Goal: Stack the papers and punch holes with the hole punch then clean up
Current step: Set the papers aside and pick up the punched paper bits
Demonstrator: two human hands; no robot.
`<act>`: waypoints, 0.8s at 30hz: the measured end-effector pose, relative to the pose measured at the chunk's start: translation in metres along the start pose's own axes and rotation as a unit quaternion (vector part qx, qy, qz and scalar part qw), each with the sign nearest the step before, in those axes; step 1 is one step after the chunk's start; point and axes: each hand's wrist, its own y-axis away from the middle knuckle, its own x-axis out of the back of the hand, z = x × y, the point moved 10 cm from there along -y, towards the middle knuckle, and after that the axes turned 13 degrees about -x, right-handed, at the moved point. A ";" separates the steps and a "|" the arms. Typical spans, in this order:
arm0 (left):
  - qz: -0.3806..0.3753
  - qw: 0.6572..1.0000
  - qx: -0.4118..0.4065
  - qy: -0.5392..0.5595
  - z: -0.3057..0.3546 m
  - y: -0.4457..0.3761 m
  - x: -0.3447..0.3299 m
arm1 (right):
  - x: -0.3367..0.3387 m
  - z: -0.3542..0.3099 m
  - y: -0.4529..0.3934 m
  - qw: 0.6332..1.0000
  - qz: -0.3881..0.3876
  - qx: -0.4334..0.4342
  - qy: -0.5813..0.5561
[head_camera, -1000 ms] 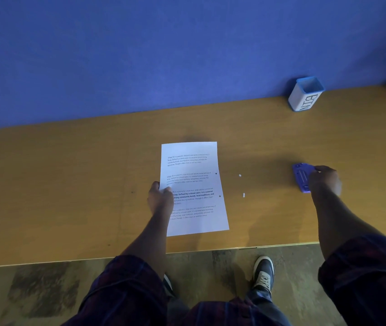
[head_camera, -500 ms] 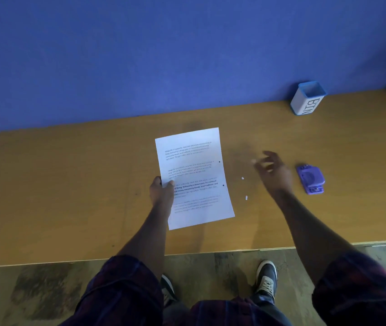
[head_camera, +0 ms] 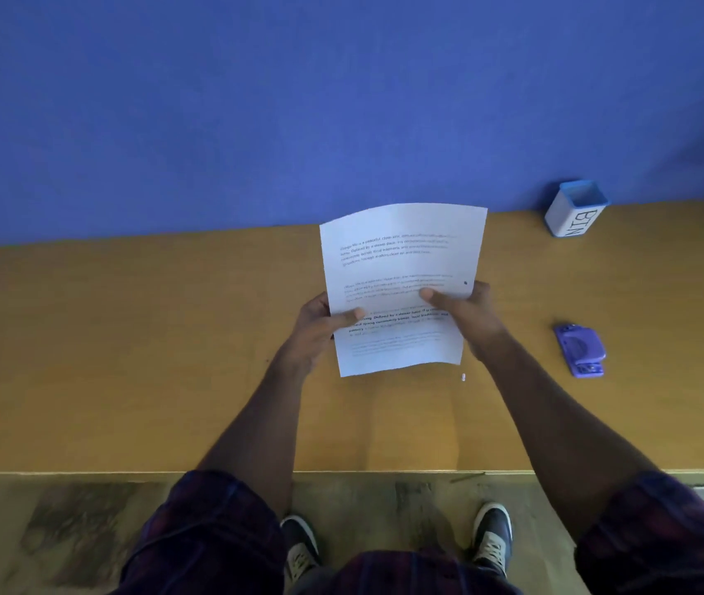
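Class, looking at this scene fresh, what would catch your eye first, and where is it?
First, the white printed papers, held up mid-frame over the wooden desk by the left hand and right hand. Next, the purple hole punch lying at right, and the white container marked BIN against the blue wall.

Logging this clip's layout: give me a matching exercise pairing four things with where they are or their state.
Things:
1. papers
2. hole punch
3. bin cup
4. paper scrap

Places or states:
A. against the blue wall, far right
B. lifted, held by left hand and right hand
C. lying on the table, right of the hands
D. tiny, on the table just below the sheets

Pairs: 1-B, 2-C, 3-A, 4-D
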 end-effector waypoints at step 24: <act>0.068 0.997 0.034 -0.010 -0.039 0.025 0.013 | 0.012 0.064 0.024 0.994 0.041 -0.016 0.102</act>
